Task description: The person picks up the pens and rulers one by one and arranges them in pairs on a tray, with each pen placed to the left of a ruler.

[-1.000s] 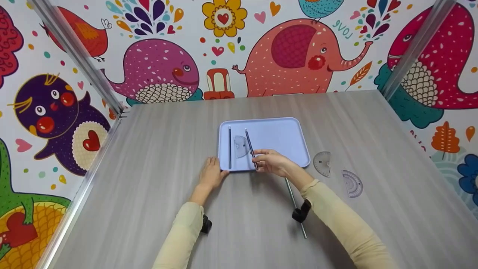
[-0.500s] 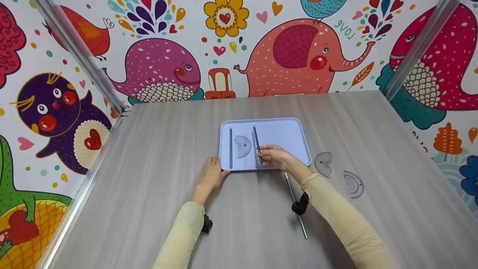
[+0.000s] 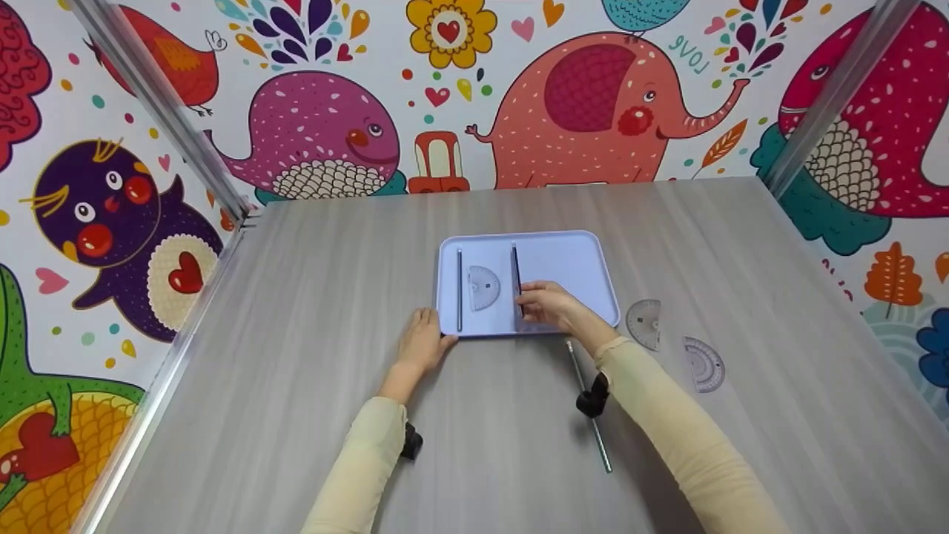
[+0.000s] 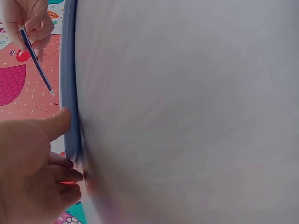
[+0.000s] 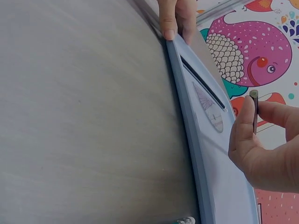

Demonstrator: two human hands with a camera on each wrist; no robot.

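My left hand (image 3: 421,343) holds the near left corner of a pale blue tray (image 3: 578,256), thumb on the near edge and fingers along the left side. Over the tray's middle, my right hand (image 3: 547,304) pinches a dark pencil (image 3: 517,271) between thumb and fingers. Its far end has a white tip (image 4: 52,92) in the left wrist view. Another dark pencil (image 3: 460,289) lies along the tray's left side. Just right of it sits a clear protractor (image 3: 485,288), flat on the tray. Whether the held pencil touches the tray, I cannot tell.
Two more clear protractors lie on the table right of the tray, one nearer (image 3: 643,324) and one farther right (image 3: 704,364). A green pencil (image 3: 597,437) lies in front of the tray, partly under the right wrist's camera. A cartoon-patterned wall (image 3: 445,96) stands behind.
The right hand has carried the dark pencil rightward, away from the protractor on the tray, and turned it more nearly parallel to the other one. The left hand stays at the corner.
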